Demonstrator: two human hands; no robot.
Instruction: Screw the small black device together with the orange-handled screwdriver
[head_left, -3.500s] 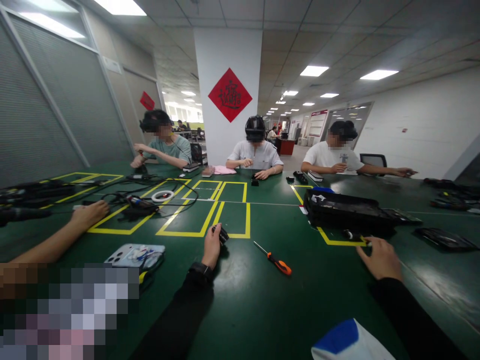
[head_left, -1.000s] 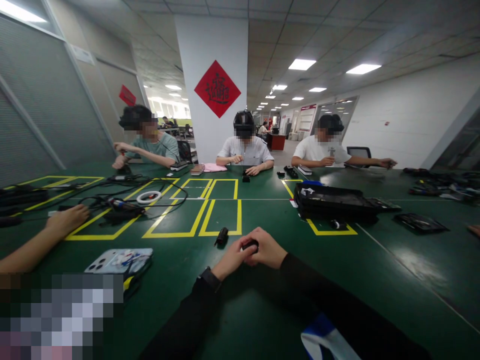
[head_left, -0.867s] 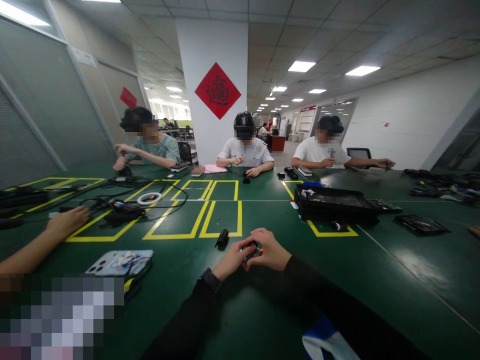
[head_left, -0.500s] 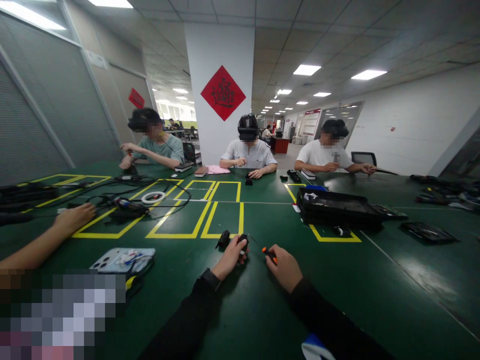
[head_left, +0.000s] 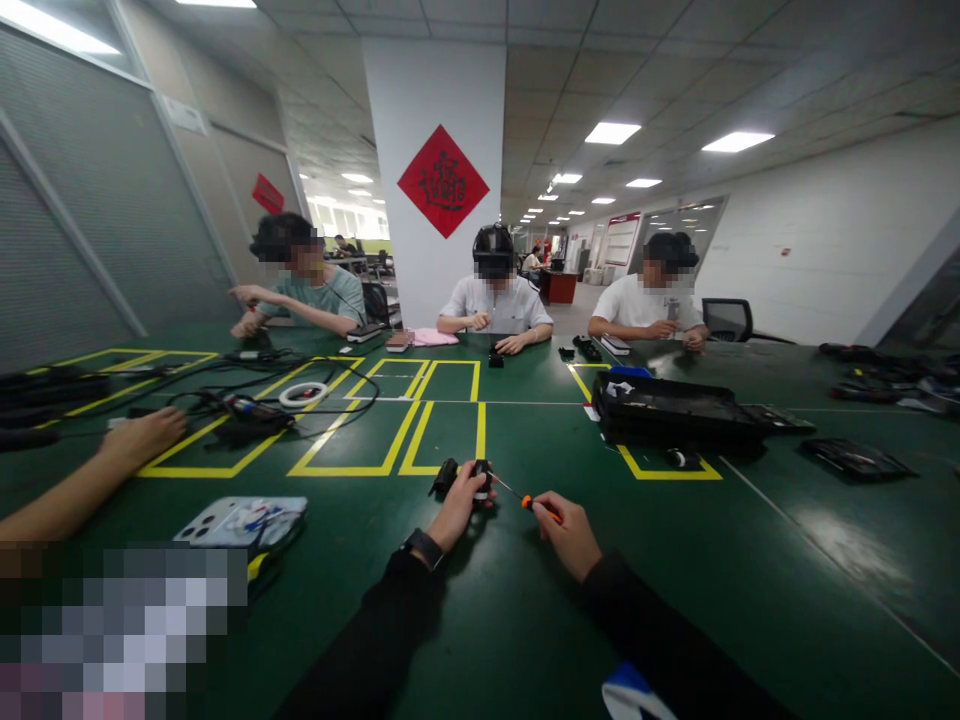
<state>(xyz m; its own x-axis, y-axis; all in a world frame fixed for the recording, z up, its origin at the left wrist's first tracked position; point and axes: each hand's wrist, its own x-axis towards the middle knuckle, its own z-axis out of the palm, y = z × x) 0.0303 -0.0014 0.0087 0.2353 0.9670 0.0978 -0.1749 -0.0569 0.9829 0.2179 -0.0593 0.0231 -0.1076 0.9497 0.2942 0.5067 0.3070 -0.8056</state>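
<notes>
My left hand (head_left: 456, 508) is closed around a small black part (head_left: 482, 478), just above the green table. Beside it on the left is another black piece (head_left: 445, 477); whether the two are joined I cannot tell. A screwdriver (head_left: 531, 502) with an orange and black handle is gripped in my right hand (head_left: 568, 532). Its thin shaft points left, with the tip at or very near the black part. Fine details of that part are too small to make out.
A long black housing (head_left: 675, 412) lies to the right, with a flat dark panel (head_left: 857, 458) beyond it. Cables (head_left: 247, 415) and a white ring (head_left: 303, 394) lie left, near another person's hand (head_left: 152, 437). A phone-like pale blue case (head_left: 240, 520) is nearer. Three people sit opposite.
The screwdriver's shaft has swung round to point at the black part, and the tip has come to it. The black part has turned slightly in my left hand.
</notes>
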